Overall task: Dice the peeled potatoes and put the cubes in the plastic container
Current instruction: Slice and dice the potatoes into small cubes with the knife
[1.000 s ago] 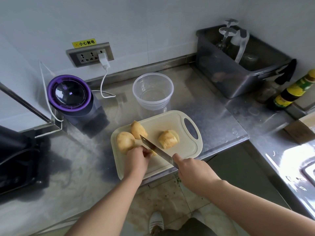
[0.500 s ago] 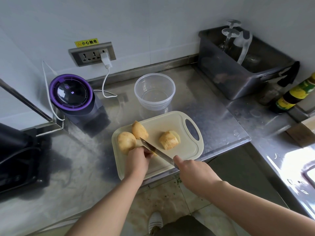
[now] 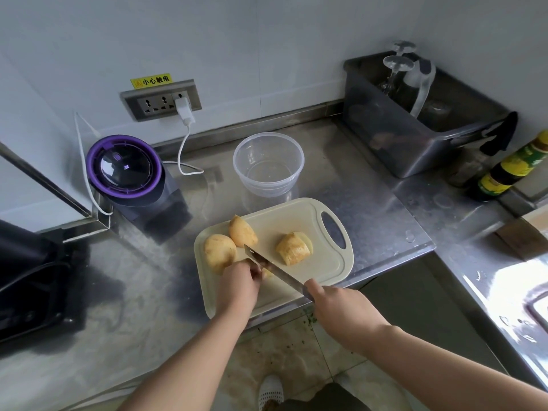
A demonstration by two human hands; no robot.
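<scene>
Your left hand [image 3: 238, 281] curls fingers down on small potato piece [image 3: 268, 273] near front of cutting board [image 3: 323, 268]. Your right hand [image 3: 341, 310] wraps tight round knife [image 3: 272, 266] handle. Blade lies slanted, right beside left fingers. Tuck fingertips back, cut slow, make even cubes. Three big potato chunks [image 3: 220, 253] wait on board behind blade. Clear plastic container [image 3: 267, 188] sits just past board, no cubes in it yet. Board lies on shiny steel counter [image 3: 370, 209]. Purple blender [image 3: 124, 170] at left, grey bin [image 3: 400, 137] at right by wall.
</scene>
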